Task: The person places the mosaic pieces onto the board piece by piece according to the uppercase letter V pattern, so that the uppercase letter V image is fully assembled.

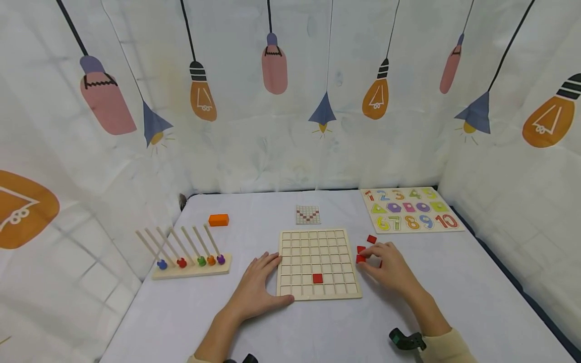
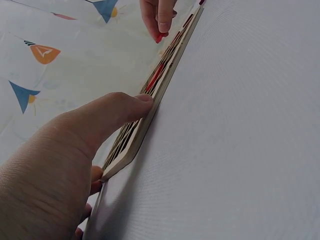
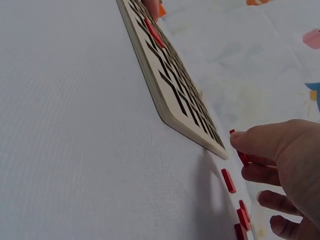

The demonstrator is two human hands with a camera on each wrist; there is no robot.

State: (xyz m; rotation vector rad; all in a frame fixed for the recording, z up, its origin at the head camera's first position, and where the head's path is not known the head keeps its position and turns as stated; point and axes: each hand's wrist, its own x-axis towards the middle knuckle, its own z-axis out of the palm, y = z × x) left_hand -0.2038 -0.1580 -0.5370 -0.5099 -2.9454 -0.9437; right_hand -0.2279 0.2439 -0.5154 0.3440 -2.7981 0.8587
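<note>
A wooden grid board (image 1: pixel 297 252) lies on the white-covered table, with one red square tile (image 1: pixel 317 278) in a cell of a lower row. My left hand (image 1: pixel 257 290) spreads round the board's near left corner, its thumb (image 2: pixel 142 102) on the near edge and the fingers along the left side. To the right of the board, my right hand (image 1: pixel 390 267) pinches a red tile (image 3: pixel 242 156) between thumb and fingers. Beneath and beside that hand are several loose red tiles (image 3: pixel 228 180), one (image 1: pixel 371 239) farther back, others partly hidden by the fingers.
Behind the board lies a small pattern card (image 1: pixel 308 215) with red squares in a V. A number-and-shape puzzle board (image 1: pixel 413 210) is at the back right. A pegged bead stand (image 1: pixel 192 269) stands on the left, with an orange block (image 1: pixel 219 220) behind it.
</note>
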